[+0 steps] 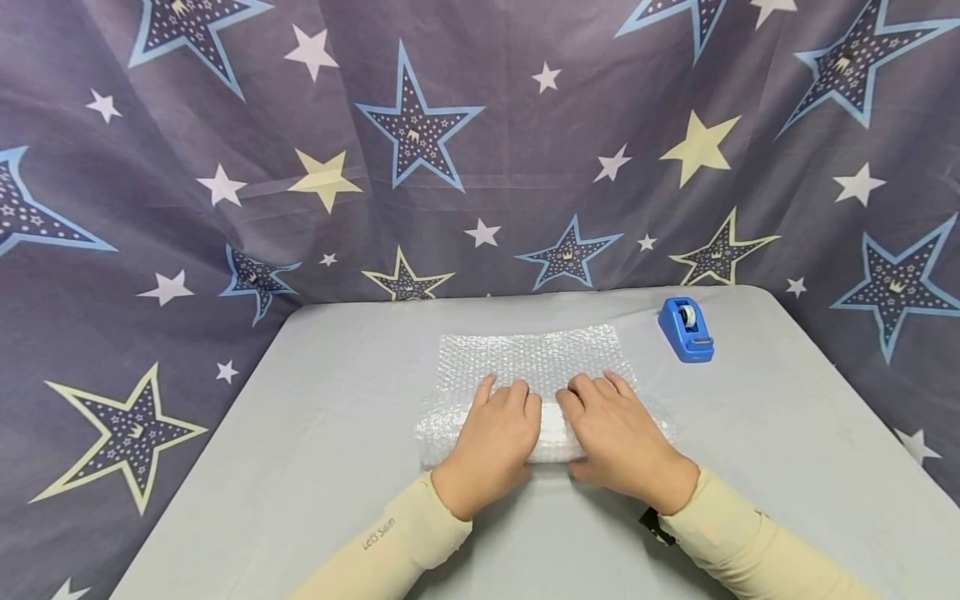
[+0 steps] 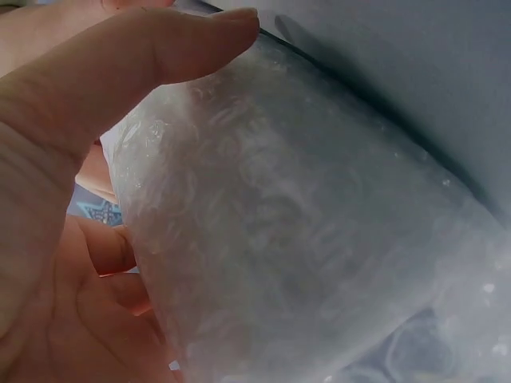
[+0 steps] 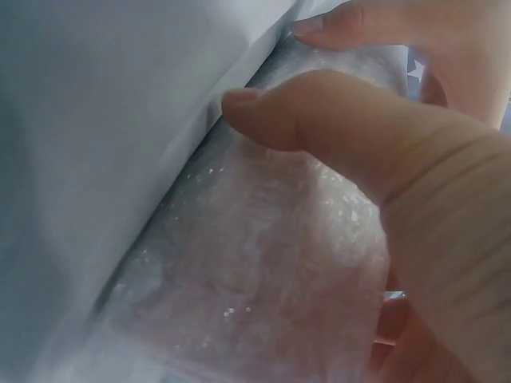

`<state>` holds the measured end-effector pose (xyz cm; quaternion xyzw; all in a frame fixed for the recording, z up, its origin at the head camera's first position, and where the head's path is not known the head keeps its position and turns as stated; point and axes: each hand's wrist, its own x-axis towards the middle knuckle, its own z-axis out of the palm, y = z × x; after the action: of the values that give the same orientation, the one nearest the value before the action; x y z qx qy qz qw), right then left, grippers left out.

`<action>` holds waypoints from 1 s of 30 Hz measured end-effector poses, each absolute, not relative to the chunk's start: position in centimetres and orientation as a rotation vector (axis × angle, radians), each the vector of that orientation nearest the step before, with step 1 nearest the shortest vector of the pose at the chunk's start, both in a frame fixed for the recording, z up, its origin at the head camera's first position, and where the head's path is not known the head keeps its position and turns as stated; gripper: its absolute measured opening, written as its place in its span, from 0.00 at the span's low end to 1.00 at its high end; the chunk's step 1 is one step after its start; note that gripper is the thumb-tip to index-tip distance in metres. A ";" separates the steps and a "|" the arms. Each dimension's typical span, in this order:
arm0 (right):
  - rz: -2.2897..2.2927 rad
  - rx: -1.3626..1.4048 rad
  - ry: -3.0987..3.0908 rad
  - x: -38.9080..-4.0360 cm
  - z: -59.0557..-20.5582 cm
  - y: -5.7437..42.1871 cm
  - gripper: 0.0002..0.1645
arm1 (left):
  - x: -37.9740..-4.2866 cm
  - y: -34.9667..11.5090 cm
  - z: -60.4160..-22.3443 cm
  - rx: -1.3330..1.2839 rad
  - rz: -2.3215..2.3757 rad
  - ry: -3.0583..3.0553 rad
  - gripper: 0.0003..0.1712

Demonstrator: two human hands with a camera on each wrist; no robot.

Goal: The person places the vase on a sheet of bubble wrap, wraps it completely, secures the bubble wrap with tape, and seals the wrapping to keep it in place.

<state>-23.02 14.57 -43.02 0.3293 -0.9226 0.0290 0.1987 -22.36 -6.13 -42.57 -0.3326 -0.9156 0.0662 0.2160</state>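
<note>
A sheet of clear bubble wrap (image 1: 528, 354) lies on the table, its far end flat. Its near end is rolled into a thick bundle (image 1: 553, 435); whatever may be inside is hidden by the cloudy layers. My left hand (image 1: 493, 442) grips the bundle left of its middle, and my right hand (image 1: 621, 435) grips it to the right. In the left wrist view, the thumb (image 2: 160, 48) presses the near side while fingers curl on the far side. The right thumb (image 3: 311, 112) lies across the bundle likewise, with the left thumb beyond it.
A blue tape dispenser (image 1: 686, 331) with a roll of tape stands at the back right of the table. The table (image 1: 330, 433) has a pale grey cover. Behind it hangs a dark curtain (image 1: 510, 183) patterned with stars.
</note>
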 end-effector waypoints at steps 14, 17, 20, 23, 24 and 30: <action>0.033 0.881 -2.607 -23.0 -42.8 14.7 0.59 | -22.4 -6.1 -42.6 -0.894 0.211 -2.541 0.37; 0.041 0.878 -2.611 -23.0 -42.8 14.7 0.59 | -22.4 -6.1 -42.6 -0.893 0.212 -2.528 0.38; 0.053 0.877 -2.617 -23.0 -42.7 14.7 0.58 | -22.5 -6.1 -42.6 -0.890 0.204 -2.527 0.39; 0.066 0.876 -2.626 -23.0 -42.7 14.8 0.58 | -22.5 -6.1 -42.7 -0.882 0.198 -2.541 0.40; 0.070 0.877 -2.626 -23.0 -42.7 14.8 0.59 | -22.5 -6.1 -42.7 -0.878 0.198 -2.545 0.41; 0.096 0.881 -2.621 -22.9 -42.8 14.8 0.54 | -22.7 -6.1 -42.9 -0.860 0.181 -2.548 0.46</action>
<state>-22.92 14.84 -42.83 0.3130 -0.9307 0.0342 0.1864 -22.72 -6.15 -42.88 -0.3112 -0.9219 0.0656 0.2212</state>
